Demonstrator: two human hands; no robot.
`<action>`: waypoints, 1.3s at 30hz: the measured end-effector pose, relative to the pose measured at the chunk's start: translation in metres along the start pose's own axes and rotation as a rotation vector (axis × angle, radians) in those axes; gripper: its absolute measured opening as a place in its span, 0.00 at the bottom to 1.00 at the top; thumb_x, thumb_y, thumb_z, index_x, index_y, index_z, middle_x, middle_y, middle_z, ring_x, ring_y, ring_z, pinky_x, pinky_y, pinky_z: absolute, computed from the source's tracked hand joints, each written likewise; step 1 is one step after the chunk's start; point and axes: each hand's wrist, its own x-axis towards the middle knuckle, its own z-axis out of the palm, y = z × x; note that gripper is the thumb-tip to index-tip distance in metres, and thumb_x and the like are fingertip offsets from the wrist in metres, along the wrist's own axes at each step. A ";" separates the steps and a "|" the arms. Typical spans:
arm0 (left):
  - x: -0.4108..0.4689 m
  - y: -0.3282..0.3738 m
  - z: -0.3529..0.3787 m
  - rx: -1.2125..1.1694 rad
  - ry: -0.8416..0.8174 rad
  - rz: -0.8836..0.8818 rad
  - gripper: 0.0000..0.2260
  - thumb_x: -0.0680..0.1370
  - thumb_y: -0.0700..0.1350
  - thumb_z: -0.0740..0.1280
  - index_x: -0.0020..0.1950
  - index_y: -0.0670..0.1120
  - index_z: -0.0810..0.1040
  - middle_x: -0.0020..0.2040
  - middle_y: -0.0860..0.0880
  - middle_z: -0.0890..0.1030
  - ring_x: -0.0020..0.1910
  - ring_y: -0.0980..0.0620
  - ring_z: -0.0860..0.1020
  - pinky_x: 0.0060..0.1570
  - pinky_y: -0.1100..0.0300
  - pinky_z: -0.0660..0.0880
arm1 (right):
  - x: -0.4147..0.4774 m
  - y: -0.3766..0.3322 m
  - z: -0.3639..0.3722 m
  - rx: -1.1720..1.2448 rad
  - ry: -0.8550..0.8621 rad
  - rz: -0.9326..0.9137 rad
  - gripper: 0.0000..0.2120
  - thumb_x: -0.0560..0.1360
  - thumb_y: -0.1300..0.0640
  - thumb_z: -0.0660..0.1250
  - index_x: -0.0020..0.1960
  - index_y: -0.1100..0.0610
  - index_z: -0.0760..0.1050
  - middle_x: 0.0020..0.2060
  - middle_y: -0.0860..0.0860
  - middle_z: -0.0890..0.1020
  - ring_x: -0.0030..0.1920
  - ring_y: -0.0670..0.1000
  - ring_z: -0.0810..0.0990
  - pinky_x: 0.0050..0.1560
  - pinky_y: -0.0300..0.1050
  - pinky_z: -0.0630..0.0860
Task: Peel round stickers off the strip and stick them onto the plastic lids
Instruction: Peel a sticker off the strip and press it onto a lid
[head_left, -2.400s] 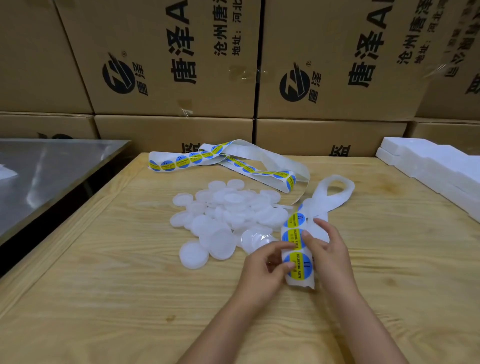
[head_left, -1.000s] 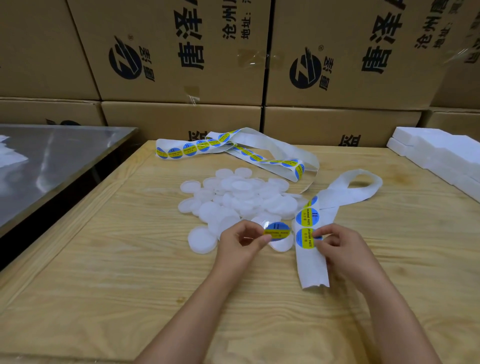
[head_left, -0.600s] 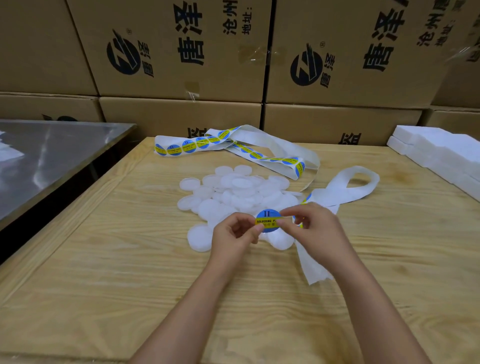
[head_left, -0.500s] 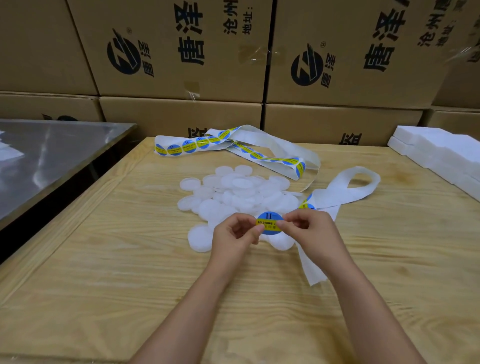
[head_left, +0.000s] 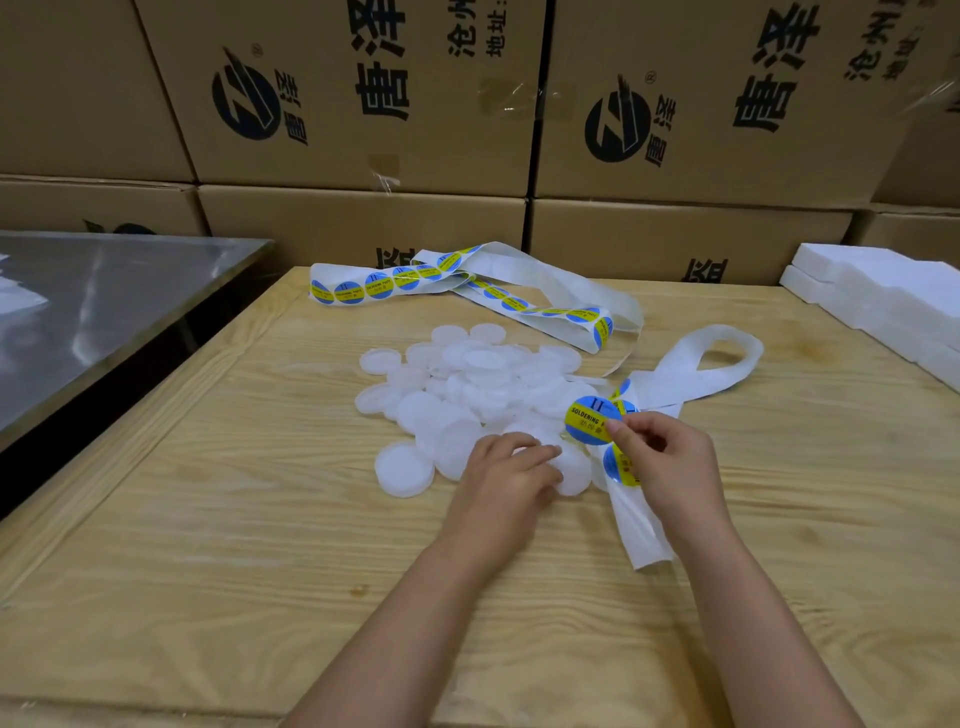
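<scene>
Nearest, on the pale wooden worktop (head_left: 260, 545): 2 bare forearms reaching in from the bottom edge.

Left hand (head_left: 506, 475) palm down at the near edge of the pile of plastic lids (head_left: 467, 384), fingers (head_left: 524, 452) loosely spread and laid on top of the nearest lids, not curled round any.

Right hand (head_left: 670, 467) just beside it, thumb and forefinger pinching the right edge of 1 round sticker (head_left: 589, 421), blue with a yellow band and the word "SOLDERING". Sticker lifted clear, face up, over the right edge of the pile.

Under the right hand, the white sticker strip (head_left: 641, 540) lying flat, near end bare, 1 more sticker (head_left: 621, 465) on it beside the thumb, far end curling into a loop.

Lids translucent white, round, heaped and overlapping in the middle of the worktop.

Beyond the pile, a second strip (head_left: 467, 291) twisted across the far side, carrying a row of blue-and-yellow stickers.

At the far right, white foam slabs (head_left: 883, 296) stacked on the worktop. To the left, apart from the worktop, a steel table (head_left: 104, 312).

Behind everything, stacked cardboard boxes (head_left: 363, 104) printed in black.
</scene>
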 end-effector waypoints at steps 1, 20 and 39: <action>0.000 0.001 -0.001 -0.030 0.013 0.000 0.07 0.64 0.37 0.77 0.38 0.45 0.83 0.46 0.50 0.85 0.46 0.48 0.82 0.47 0.59 0.75 | -0.001 -0.001 0.000 0.007 0.000 -0.021 0.04 0.73 0.60 0.70 0.40 0.55 0.78 0.29 0.49 0.73 0.32 0.45 0.71 0.37 0.37 0.69; 0.009 0.001 -0.018 -1.296 0.056 -0.943 0.11 0.81 0.40 0.58 0.57 0.38 0.78 0.49 0.40 0.83 0.47 0.46 0.83 0.44 0.60 0.79 | -0.011 -0.002 0.017 0.278 -0.224 -0.034 0.27 0.72 0.71 0.68 0.63 0.50 0.65 0.32 0.45 0.82 0.31 0.45 0.79 0.38 0.34 0.76; 0.007 0.000 -0.022 -1.313 -0.021 -0.948 0.09 0.80 0.38 0.60 0.45 0.40 0.79 0.33 0.44 0.83 0.33 0.49 0.83 0.34 0.61 0.79 | -0.007 0.003 0.012 0.181 -0.194 0.135 0.08 0.74 0.59 0.68 0.40 0.63 0.81 0.38 0.60 0.79 0.42 0.51 0.76 0.51 0.44 0.75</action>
